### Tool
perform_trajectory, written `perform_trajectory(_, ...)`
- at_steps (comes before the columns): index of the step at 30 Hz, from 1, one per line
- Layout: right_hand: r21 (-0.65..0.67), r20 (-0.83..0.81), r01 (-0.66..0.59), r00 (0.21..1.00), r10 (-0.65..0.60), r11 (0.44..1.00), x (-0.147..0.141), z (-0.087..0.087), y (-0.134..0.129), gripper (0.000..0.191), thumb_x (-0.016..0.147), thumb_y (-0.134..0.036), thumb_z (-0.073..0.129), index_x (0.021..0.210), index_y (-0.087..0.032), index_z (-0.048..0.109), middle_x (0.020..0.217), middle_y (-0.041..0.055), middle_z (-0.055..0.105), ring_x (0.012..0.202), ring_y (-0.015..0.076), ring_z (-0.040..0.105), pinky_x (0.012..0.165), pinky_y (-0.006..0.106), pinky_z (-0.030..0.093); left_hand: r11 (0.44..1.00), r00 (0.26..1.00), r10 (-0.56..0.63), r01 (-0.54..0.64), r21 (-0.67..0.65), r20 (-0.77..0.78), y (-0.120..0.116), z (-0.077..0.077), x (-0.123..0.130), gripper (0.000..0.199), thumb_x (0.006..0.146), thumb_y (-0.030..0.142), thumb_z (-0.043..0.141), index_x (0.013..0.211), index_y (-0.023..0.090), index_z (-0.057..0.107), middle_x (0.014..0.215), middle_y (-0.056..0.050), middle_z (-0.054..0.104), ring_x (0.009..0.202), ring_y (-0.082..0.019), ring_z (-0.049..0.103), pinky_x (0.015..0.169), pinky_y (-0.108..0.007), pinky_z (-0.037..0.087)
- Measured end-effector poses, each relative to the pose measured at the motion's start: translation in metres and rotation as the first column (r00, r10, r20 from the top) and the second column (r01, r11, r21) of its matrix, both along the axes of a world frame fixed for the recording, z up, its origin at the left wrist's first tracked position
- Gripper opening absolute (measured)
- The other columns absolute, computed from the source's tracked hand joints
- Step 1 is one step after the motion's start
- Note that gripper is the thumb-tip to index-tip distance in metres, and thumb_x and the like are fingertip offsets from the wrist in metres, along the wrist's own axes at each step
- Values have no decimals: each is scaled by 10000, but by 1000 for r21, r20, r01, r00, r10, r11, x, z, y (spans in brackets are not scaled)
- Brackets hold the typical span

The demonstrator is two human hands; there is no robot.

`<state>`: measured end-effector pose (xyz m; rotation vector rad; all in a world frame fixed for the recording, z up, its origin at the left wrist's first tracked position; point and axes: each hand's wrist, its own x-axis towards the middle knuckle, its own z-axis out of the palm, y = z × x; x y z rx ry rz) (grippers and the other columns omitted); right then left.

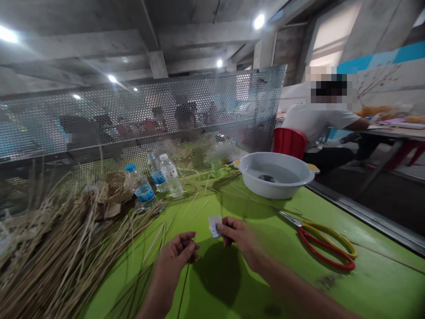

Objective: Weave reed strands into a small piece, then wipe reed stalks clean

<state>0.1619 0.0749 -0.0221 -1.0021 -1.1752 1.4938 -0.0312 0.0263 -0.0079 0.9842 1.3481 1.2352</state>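
Between thumb and fingers, my right hand (pixel 235 231) pinches a small white tag (pixel 214 227) with dark print, above the green table (pixel 259 283). My left hand (pixel 177 252) is to its left, fingers curled and thumb against them; a thin dark strand runs down below its fingertips, and what it grips is too small to make out. Right of my right hand lie scissors (pixel 327 246) with one red and one yellow handle. Long dry plant strips (pixel 76 248) are heaped at the left.
A pale basin (pixel 277 175) with water stands at the table's back right. Plastic bottles (pixel 142 188) stand at the back left, a green cup (pixel 215 168) near the perforated metal screen (pixel 206 119). A person (pixel 312 124) sits on a red chair at right.
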Motion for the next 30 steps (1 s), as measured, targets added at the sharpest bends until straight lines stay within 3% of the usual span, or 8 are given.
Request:
perform_trajectory(3, -11, -21, -78, 997, 78, 997, -12, -7, -7, 330, 697, -501, 734, 703, -183, 644, 607, -23, 571, 514, 109, 467, 537, 256, 360, 1000, 999, 3, -4, 5, 36, -1, -6, 5, 464, 591, 438, 816, 906, 134, 663, 715, -58, 710, 593, -147, 630, 612, -265, 488)
perform_trajectory(6, -20, -62, -122, 991, 120, 992, -20, -12, -14, 307, 698, -482, 747, 737, -190, 661, 648, -11, 605, 546, 115, 484, 563, 258, 366, 996, 996, -85, 85, 14, -6, 0, -16, 9, 377, 584, 410, 814, 779, 143, 633, 643, -29, 670, 556, -149, 605, 573, -262, 478)
perform_trajectory(11, -16, -12, -155, 988, 155, 988, -24, -16, -23, 262, 707, -415, 736, 747, -172, 645, 655, -16, 584, 574, 117, 483, 568, 251, 352, 996, 972, -65, 75, 39, -227, -3, -26, 16, 271, 620, 366, 758, 735, 171, 610, 694, -29, 678, 664, -189, 614, 610, -267, 477)
perform_trajectory(13, -9, 29, -149, 988, 150, 989, -25, -16, -26, 232, 718, -386, 707, 722, -172, 619, 637, -22, 555, 571, 119, 470, 548, 247, 339, 992, 955, -119, 124, 3, -271, -5, -27, 17, 255, 628, 359, 735, 757, 171, 621, 720, -48, 700, 696, -208, 633, 651, -281, 491)
perform_trajectory(21, 1, 114, -132, 985, 131, 991, -23, -14, -31, 111, 721, -288, 615, 711, -191, 561, 674, -24, 517, 627, 131, 457, 551, 241, 327, 978, 958, -207, 204, -36, -201, -10, -36, 22, 232, 642, 282, 658, 844, 177, 618, 773, -67, 727, 738, -222, 673, 706, -285, 511)
perform_trajectory(25, -28, 145, -213, 966, 215, 977, -20, -14, -33, 114, 726, -280, 622, 721, -188, 554, 669, -27, 505, 622, 129, 452, 552, 242, 320, 963, 942, -269, 255, -90, -201, -13, -41, 20, 186, 642, 215, 635, 817, 189, 576, 721, -36, 694, 695, -201, 650, 656, -262, 492)
perform_trajectory(30, -66, 111, -173, 978, 179, 983, -19, -13, -34, 153, 754, -293, 607, 704, -190, 505, 655, -40, 462, 614, 119, 429, 549, 235, 318, 948, 934, -309, 289, -131, -177, -14, -45, 19, 136, 691, 248, 644, 788, 183, 575, 697, -20, 645, 673, -170, 597, 615, -239, 444)
